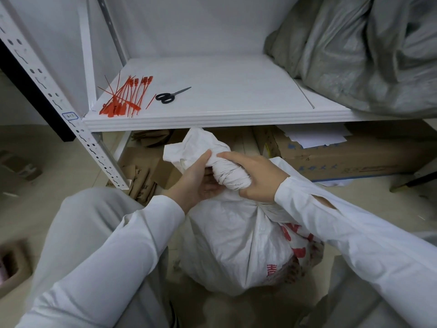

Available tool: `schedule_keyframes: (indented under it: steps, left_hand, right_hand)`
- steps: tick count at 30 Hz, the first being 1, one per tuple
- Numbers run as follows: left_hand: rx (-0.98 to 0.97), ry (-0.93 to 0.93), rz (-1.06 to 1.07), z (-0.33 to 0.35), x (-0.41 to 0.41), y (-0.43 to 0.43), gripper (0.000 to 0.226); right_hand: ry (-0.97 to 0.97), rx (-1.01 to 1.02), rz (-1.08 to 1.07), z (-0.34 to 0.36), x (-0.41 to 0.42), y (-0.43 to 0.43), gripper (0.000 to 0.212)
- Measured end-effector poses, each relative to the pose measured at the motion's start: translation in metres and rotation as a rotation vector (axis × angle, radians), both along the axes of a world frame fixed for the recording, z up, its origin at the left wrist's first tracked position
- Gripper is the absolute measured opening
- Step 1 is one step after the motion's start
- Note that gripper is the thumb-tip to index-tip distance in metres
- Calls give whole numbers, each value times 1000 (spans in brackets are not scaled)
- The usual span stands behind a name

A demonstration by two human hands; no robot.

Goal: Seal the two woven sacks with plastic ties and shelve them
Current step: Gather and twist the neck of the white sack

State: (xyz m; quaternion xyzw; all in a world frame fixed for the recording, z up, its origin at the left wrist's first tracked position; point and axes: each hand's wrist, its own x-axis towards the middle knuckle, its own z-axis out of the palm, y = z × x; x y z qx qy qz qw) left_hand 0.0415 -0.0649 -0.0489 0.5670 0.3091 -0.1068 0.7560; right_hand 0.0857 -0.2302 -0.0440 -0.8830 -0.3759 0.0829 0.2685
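Observation:
A white woven sack [238,242] with red print stands on the floor between my knees, below the shelf edge. Its mouth is gathered and twisted into a thick neck [230,174]. My left hand [192,179] grips the neck from the left, thumb on top. My right hand [257,177] wraps around the neck from the right. A pile of red plastic ties [125,97] lies on the white shelf [224,114] at its front left corner. A grey sack [364,50] sits on the shelf at the right.
Black scissors [170,95] lie on the shelf just right of the ties. Cardboard boxes [343,157] and flattened cartons fill the space under the shelf. A perforated white upright [71,110] stands at the left.

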Motion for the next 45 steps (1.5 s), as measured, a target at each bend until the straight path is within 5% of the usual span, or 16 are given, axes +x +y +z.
schedule_keyframes:
  steps: [5,9,11,13,16,18,21,26,32,35,45]
  left_hand:
    - [501,-73,-263,21,-10,4,48]
    - [1242,-560,-418,25,-21,20,34]
    - [1353,-870,-392,27,-19,26,29]
    - [1357,-992,-540,26,-11,27,59]
    - [1174,-785,-829,12,0,30,106]
    - [1295,-695,-943,1,6,35,114]
    - [1588,-659,-936,-3,8,32,103]
    - [1781,-609,-792,-7,5,25,59]
    - [1779,-589,-521,-12,-1,24,33]
    - [1682,-643,-351,-11,-6,16,29]
    - [872,-645,152,-11,-7,-16,25]
  right_hand:
    - [-7,-12,-43,0,0,-1,77]
    - [-44,-92,-33,0,-1,0,76]
    - [-95,-148,-1,2,-3,2,77]
    - [-145,-178,46,4,-6,3,75]
    - [-207,-205,118,7,-11,3,72]
    - [-226,-197,151,6,-14,3,69]
    - [-224,-201,152,4,-13,2,63]
    - [-123,-149,35,0,-8,-6,73]
    - [-347,-323,-229,-2,4,-18,55]
    - [-321,-224,-309,-4,6,-21,54]
    - [-18,206,-415,-3,4,0,33]
